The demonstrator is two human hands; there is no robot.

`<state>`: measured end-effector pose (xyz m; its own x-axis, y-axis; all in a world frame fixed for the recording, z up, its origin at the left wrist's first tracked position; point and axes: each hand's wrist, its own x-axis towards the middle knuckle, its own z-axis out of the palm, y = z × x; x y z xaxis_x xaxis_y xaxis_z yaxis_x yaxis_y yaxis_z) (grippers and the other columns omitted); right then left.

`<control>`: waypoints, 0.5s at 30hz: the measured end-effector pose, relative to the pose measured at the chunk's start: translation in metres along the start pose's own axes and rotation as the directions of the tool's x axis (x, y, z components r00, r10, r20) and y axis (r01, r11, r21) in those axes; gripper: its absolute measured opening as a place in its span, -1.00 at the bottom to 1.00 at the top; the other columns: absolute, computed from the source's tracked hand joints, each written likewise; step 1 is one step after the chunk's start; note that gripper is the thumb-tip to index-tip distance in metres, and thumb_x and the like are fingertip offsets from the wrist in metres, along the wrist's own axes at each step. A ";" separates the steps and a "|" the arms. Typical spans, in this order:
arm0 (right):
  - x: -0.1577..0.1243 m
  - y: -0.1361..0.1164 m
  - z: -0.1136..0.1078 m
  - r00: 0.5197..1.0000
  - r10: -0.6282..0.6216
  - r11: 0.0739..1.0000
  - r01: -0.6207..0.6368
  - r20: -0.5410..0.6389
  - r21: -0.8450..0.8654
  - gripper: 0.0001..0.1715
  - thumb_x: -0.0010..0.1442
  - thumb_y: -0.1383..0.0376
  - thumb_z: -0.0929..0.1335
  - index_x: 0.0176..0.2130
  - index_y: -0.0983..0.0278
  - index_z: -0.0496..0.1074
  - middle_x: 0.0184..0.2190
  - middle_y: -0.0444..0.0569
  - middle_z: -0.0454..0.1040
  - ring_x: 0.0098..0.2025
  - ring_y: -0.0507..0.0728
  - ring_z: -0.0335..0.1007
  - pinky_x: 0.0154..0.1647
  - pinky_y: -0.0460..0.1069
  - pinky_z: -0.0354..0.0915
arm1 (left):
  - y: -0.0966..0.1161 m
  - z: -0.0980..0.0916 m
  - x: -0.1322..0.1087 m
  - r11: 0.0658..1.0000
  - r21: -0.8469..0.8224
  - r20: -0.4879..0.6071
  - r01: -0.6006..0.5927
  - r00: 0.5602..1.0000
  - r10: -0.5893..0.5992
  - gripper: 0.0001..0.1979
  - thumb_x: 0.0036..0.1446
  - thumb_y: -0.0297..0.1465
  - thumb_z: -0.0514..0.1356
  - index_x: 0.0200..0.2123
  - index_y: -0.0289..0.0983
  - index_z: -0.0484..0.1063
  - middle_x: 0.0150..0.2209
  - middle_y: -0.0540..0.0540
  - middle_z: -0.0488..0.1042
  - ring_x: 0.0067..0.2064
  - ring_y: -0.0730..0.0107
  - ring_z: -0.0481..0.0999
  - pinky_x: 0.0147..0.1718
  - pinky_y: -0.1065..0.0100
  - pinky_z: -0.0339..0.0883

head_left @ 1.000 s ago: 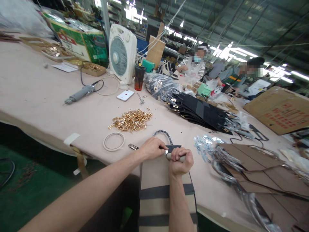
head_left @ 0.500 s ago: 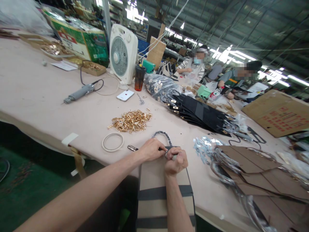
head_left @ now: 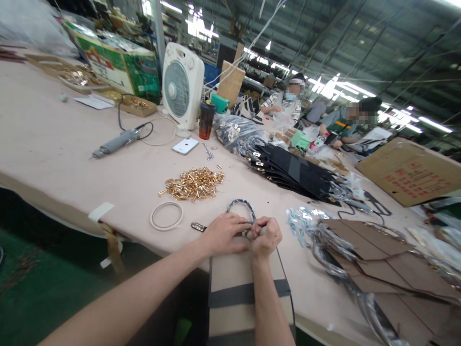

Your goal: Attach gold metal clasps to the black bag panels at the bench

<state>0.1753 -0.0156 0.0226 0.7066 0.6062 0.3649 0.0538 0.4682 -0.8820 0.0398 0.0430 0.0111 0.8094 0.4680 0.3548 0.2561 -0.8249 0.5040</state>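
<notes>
A beige bag with dark bands (head_left: 237, 278) hangs over the near table edge. My left hand (head_left: 225, 233) rests on the bag's top, fingers curled against it. My right hand (head_left: 265, 236) is closed in a fist on a grey tool handle (head_left: 248, 234) pressed against the bag's top edge, touching my left hand. A braided dark bag handle loop (head_left: 241, 206) arches just beyond both hands. A small metal clasp (head_left: 198, 226) lies left of my left hand.
A heap of gold metal fittings (head_left: 192, 184) and a white ring (head_left: 166, 216) lie beyond my hands. Black bags (head_left: 298, 173), a phone (head_left: 185, 145), a cup (head_left: 206, 120), a fan (head_left: 182, 86) and a power tool (head_left: 117, 142) sit further back. Cardboard sheets (head_left: 382, 254) lie right. Two people work at the far end.
My right hand has slid left along the bag's top and now touches my left hand. The left hand has spread over the bag's top edge. The camera view shifted slightly.
</notes>
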 end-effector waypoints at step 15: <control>-0.023 -0.008 0.010 0.990 -0.131 0.973 0.138 -0.049 0.186 -0.59 0.41 0.24 0.21 -0.49 0.23 0.26 -0.67 -0.26 0.12 -0.69 -0.03 0.02 -0.65 -0.12 0.04 | 0.002 0.002 -0.004 0.997 0.057 0.000 0.042 0.999 -0.042 -0.43 0.16 -0.07 0.33 0.19 -0.13 0.50 0.19 -0.04 0.54 0.15 0.14 0.46 0.21 0.14 0.28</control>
<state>0.1515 -0.0269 0.0239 0.7269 0.5076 0.4625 0.0185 0.6587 -0.7522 0.0383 0.0393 0.0091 0.7981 0.5020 0.3331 0.3194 -0.8214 0.4726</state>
